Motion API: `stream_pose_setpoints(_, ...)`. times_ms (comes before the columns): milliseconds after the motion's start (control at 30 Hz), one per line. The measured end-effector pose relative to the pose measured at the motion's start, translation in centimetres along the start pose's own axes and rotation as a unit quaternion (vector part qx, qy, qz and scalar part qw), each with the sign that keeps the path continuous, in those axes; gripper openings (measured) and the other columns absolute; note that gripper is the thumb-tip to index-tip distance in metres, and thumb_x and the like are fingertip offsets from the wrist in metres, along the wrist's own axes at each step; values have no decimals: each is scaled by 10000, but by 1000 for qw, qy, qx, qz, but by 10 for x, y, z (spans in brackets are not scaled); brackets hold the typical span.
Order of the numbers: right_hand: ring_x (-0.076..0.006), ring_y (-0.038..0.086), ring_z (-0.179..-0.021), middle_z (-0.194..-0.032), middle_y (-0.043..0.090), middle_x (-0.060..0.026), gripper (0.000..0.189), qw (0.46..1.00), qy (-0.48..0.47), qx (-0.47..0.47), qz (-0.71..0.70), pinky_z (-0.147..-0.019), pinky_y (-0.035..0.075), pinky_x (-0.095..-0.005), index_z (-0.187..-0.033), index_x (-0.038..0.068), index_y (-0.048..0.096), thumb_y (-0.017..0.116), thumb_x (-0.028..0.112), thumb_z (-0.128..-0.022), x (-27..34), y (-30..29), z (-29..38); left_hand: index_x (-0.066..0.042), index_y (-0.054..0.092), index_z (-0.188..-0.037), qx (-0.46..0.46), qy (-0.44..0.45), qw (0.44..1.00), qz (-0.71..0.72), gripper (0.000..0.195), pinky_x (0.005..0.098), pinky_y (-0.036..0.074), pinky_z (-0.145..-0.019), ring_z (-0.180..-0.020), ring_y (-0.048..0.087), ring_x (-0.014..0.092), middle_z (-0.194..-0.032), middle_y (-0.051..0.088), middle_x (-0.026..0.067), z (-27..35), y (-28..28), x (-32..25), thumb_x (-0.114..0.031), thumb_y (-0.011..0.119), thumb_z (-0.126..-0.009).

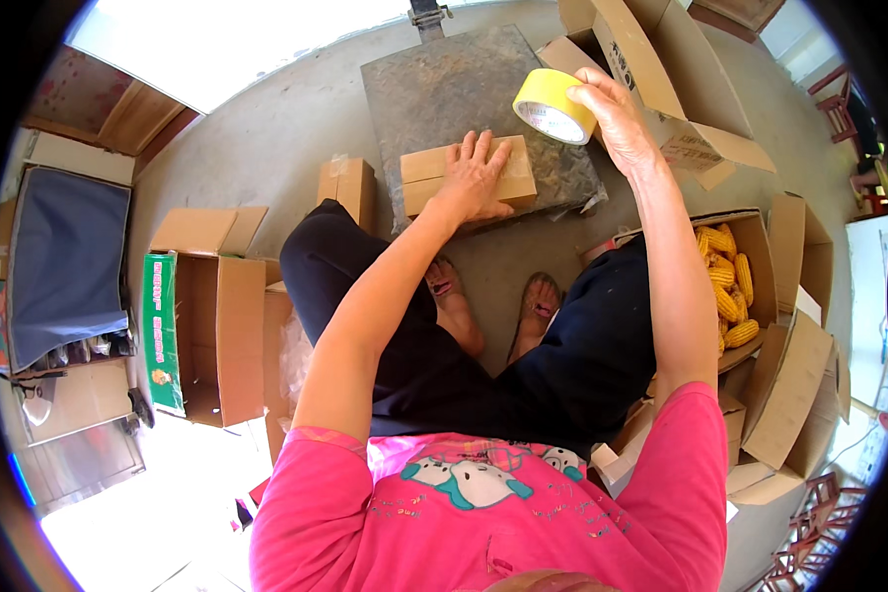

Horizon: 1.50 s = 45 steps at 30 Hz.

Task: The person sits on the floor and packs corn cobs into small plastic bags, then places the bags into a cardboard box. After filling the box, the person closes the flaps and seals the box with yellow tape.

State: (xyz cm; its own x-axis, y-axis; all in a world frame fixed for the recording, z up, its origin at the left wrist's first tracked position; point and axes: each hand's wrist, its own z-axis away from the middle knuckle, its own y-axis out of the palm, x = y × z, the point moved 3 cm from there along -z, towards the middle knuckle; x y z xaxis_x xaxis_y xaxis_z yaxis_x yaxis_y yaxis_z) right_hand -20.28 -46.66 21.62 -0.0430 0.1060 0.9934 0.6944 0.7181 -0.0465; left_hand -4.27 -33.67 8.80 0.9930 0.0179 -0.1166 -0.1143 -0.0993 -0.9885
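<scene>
A closed cardboard box [422, 177] lies on the near edge of a dark, worn platform [444, 81]. My left hand [477, 174] rests flat on its top with the fingers spread. Above and to the right of that box, my right hand [610, 111] grips a roll of yellow packing tape [555, 103] by its right side. The roll is raised over the platform's right part, its cardboard core facing me. Whether a strip of tape runs from the roll to the box, I cannot tell.
A smaller taped carton [349, 185] stands left of the platform. Right of my knee, a box [766, 296] holds corn cobs [725, 285]. Large open cartons [681, 66] stand at the upper right, and a green-sided carton [192, 340] is open at left.
</scene>
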Motion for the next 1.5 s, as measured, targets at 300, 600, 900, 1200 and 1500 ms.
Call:
stream_pose_setpoints(300, -39, 401, -714, -732, 464, 60, 189, 999, -14, -33, -4, -647, 330, -237, -763, 99, 531, 588, 224, -894, -1, 4, -7, -210, 274, -1511, 128, 17, 991, -29, 1184, 560, 311, -1034, -1379, 312, 417, -1504, 312, 207, -4, -18, 17, -413, 891, -521)
stream_pose_setpoints(600, -50, 438, -853, -846, 449, 41, 116, 999, 7, 35, -23, -794, 378, -239, -850, 89, 512, 573, 178, -891, 2, 8, -8, -194, 266, -1505, 148, 4, 989, -1, 1163, 558, 335, -1015, -1299, 389, 376, -1388, 412, 167, -6, -26, 16, -372, 866, -525)
stream_pose_setpoints(900, -89, 493, -826, -849, 565, 5, 275, 999, -12, -10, -30, -764, 380, -264, -920, 46, 604, 667, 308, -863, 0, 24, -14, -140, 264, -1485, 88, -185, 976, 68, 1195, 570, 404, -985, -1225, 463, 450, -1321, 452, 275, -15, -92, 103, -527, 840, -512)
stream_pose_setpoints(1200, -68, 474, -854, -846, 541, 12, 230, 998, 18, 56, 21, -790, 365, -242, -918, 57, 579, 630, 277, -873, 3, 22, -12, 28, 288, -1434, -60, -378, 918, 101, 1218, 469, 435, -1007, -1260, 435, 437, -1287, 494, 320, 58, -119, 234, -568, 823, -516)
stream_pose_setpoints(1500, -66, 458, -819, -833, 526, 15, 173, 998, 7, 37, 47, -753, 367, -242, -906, 45, 574, 602, 208, -856, 5, 15, -2, -115, 272, -1484, 86, -484, 870, 20, 1139, 572, 326, -1065, -1333, 375, 425, -1456, 385, 237, 115, -19, 231, -575, 814, -594)
